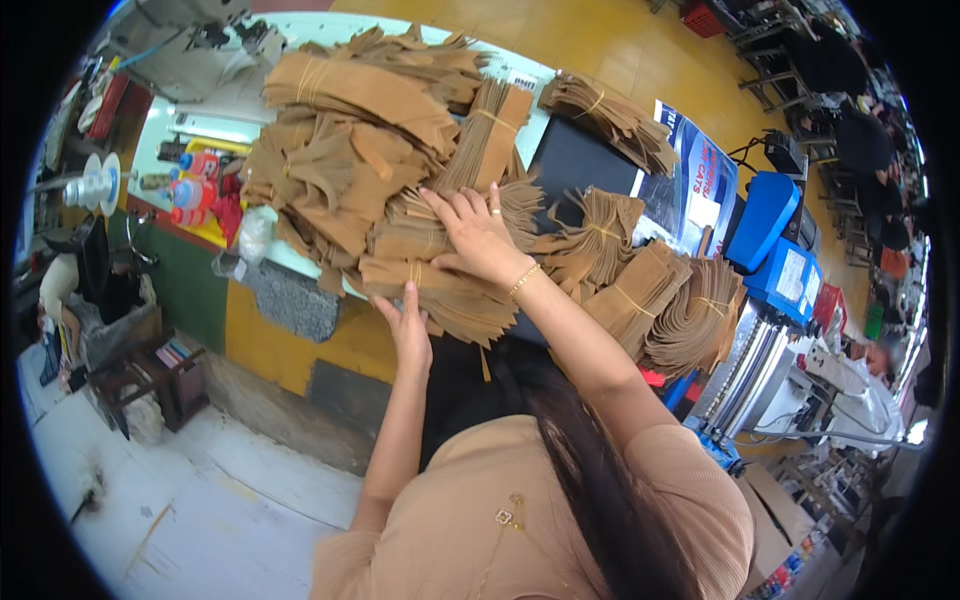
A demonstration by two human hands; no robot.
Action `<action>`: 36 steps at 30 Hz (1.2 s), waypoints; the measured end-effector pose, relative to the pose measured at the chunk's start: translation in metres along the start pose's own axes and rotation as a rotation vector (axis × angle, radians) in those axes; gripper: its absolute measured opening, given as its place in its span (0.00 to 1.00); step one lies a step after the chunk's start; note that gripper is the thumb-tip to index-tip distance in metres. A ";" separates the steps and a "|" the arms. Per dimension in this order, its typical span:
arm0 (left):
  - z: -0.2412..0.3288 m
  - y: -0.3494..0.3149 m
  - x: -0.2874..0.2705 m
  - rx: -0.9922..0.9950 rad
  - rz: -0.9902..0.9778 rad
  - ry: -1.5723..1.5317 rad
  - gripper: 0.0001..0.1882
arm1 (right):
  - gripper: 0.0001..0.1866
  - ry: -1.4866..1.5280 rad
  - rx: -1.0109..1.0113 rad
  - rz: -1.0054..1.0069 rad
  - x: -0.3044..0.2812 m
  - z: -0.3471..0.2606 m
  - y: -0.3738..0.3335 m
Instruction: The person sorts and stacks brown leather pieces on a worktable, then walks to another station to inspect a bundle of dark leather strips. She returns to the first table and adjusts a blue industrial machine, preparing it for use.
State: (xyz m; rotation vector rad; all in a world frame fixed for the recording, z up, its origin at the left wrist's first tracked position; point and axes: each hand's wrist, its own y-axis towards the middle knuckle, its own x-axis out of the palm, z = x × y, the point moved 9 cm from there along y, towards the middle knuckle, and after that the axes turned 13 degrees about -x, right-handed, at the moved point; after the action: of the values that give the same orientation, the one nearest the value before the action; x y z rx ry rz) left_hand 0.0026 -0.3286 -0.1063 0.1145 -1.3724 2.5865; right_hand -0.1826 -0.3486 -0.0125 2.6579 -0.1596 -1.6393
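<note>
Pinching a tied brown bundle by its near edge with the left hand. Resting the right hand, spread wide, on strips just beyond.

The single head view looks steeply down past a beige ribbed shirt. It faces nearby layered brown strip bundles, with yellow tiled floor at the far side.
</note>
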 end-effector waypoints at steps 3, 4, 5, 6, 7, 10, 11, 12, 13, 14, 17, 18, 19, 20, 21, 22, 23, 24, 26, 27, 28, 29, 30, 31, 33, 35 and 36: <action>0.002 -0.004 -0.007 -0.037 0.038 0.088 0.45 | 0.45 0.337 0.074 0.081 -0.002 0.041 0.001; 0.004 -0.003 -0.007 -0.032 0.029 0.114 0.45 | 0.45 0.476 0.057 0.132 -0.010 0.060 0.009; 0.006 -0.003 -0.007 -0.015 0.026 0.130 0.46 | 0.46 0.422 0.304 0.257 -0.021 0.097 0.008; 0.007 -0.004 -0.009 -0.010 0.031 0.147 0.46 | 0.48 0.341 0.485 0.435 -0.034 0.124 0.007; 0.009 -0.005 -0.009 0.021 0.035 0.153 0.47 | 0.50 0.318 0.615 0.484 -0.034 0.142 0.012; 0.011 -0.009 -0.008 0.053 0.050 0.164 0.49 | 0.60 0.280 0.898 0.445 -0.012 0.170 0.033; 0.012 -0.011 -0.006 0.053 0.035 0.157 0.49 | 0.61 0.271 0.972 0.394 -0.002 0.173 0.040; 0.013 -0.012 -0.004 0.052 0.020 0.151 0.50 | 0.62 0.257 1.029 0.352 0.006 0.176 0.042; 0.013 -0.013 -0.003 0.046 0.018 0.137 0.51 | 0.62 0.279 1.050 0.389 0.008 0.180 0.042; 0.014 -0.014 -0.003 0.037 0.028 0.144 0.51 | 0.62 0.344 1.067 0.420 0.013 0.182 0.039; 0.018 -0.014 0.002 0.032 0.021 0.148 0.51 | 0.61 0.518 0.983 0.613 0.005 0.189 0.021; 0.020 -0.014 0.003 0.037 0.009 0.157 0.51 | 0.62 0.572 0.946 0.707 -0.002 0.189 0.013; 0.021 -0.015 0.002 0.033 0.019 0.161 0.51 | 0.62 0.613 0.896 0.818 -0.009 0.185 0.004; 0.021 -0.016 0.004 0.046 -0.011 0.145 0.52 | 0.62 0.664 0.868 0.913 -0.016 0.182 -0.006; 0.022 -0.017 0.005 0.053 -0.023 0.129 0.52 | 0.63 0.700 0.739 1.015 -0.031 0.175 -0.011; 0.021 -0.017 0.004 0.056 -0.031 0.116 0.52 | 0.64 0.758 0.669 1.111 -0.044 0.170 -0.019; 0.021 -0.016 0.003 0.059 -0.027 0.119 0.53 | 0.64 0.752 0.547 1.122 -0.063 0.161 -0.021; 0.020 -0.015 0.003 0.071 -0.031 0.139 0.53 | 0.65 0.696 0.497 1.113 -0.083 0.154 -0.027; 0.019 -0.014 0.002 0.095 -0.040 0.184 0.55 | 0.66 0.778 0.263 1.059 -0.127 0.135 -0.031; 0.017 -0.012 0.000 0.095 -0.041 0.184 0.55 | 0.67 0.765 0.232 0.970 -0.149 0.131 -0.032; 0.017 -0.010 -0.001 0.096 -0.044 0.186 0.55 | 0.67 0.726 0.141 0.897 -0.175 0.120 -0.031; 0.015 -0.008 -0.003 0.080 -0.035 0.188 0.55 | 0.67 0.741 0.064 0.816 -0.193 0.108 -0.031; 0.016 -0.007 -0.003 0.095 -0.035 0.204 0.54 | 0.65 0.774 0.009 0.743 -0.205 0.096 -0.028; 0.016 -0.006 -0.004 0.094 -0.021 0.221 0.54 | 0.64 0.611 0.014 0.610 -0.214 0.087 -0.024; 0.017 -0.007 -0.006 0.086 -0.018 0.212 0.54 | 0.61 0.360 -0.011 0.345 -0.201 0.071 -0.009; 0.018 -0.010 -0.005 0.074 -0.042 0.166 0.54 | 0.56 0.152 -0.171 0.185 -0.161 0.055 0.014; 0.019 -0.012 -0.007 0.075 -0.026 0.187 0.54 | 0.55 0.116 -0.120 0.031 -0.120 0.060 0.020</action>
State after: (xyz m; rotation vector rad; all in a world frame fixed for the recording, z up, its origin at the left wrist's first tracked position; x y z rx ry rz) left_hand 0.0116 -0.3390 -0.0872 -0.0957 -1.2014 2.5533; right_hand -0.2910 -0.3551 0.0691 2.6374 -0.0969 -1.4330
